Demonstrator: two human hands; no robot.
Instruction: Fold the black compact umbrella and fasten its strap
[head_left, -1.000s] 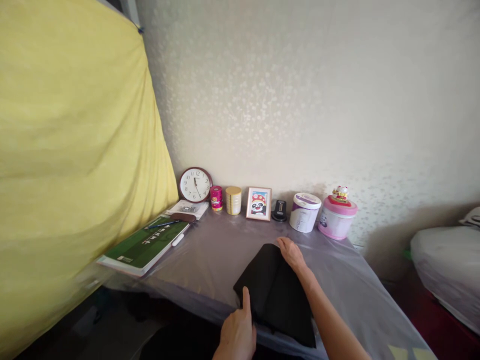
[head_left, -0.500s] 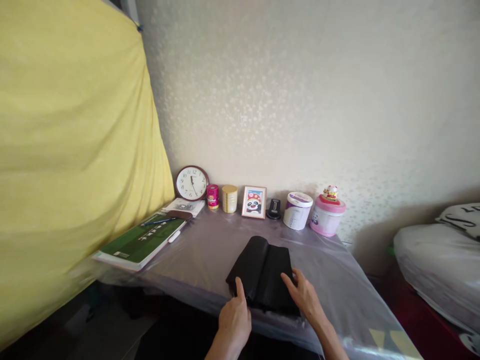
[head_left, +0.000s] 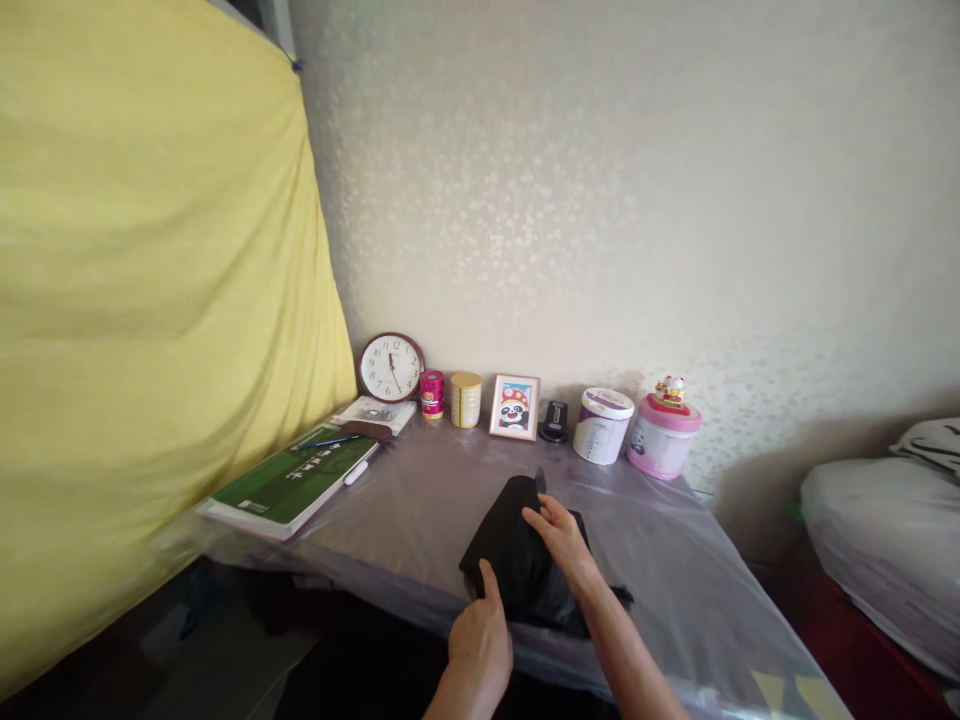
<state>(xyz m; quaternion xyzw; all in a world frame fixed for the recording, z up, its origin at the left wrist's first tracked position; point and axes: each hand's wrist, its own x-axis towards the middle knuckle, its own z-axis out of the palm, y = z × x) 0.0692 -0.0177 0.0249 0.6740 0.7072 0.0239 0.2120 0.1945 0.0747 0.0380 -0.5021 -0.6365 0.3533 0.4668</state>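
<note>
A black folded cloth [head_left: 499, 530] lies near the front edge of the table; its exact kind does not show. My left hand [head_left: 480, 640] is at its near left corner, the index finger stretched along the top and the other fingers curled at the edge. Over its middle, my right hand [head_left: 559, 535] pinches a raised fold between thumb and fingers. A thin dark tip stands up just past those fingertips. Part of the cloth's right side is hidden behind my right hand and forearm, and a small dark strip sticks out to the right.
Along the wall stand a clock [head_left: 391, 367], a pink tin [head_left: 432, 395], a yellow-lidded can [head_left: 466, 402], a picture frame [head_left: 514, 408], a black stapler-like object [head_left: 555, 422], a purple-white tub [head_left: 602, 427] and a pink tub [head_left: 664, 437]. A green book [head_left: 300, 480] lies left, beside a yellow curtain [head_left: 165, 300].
My right hand has moved left and away from me, from the cloth's right side to its middle, lifting a fold over. My left hand has stayed at the corner. The view has shifted slightly.
</note>
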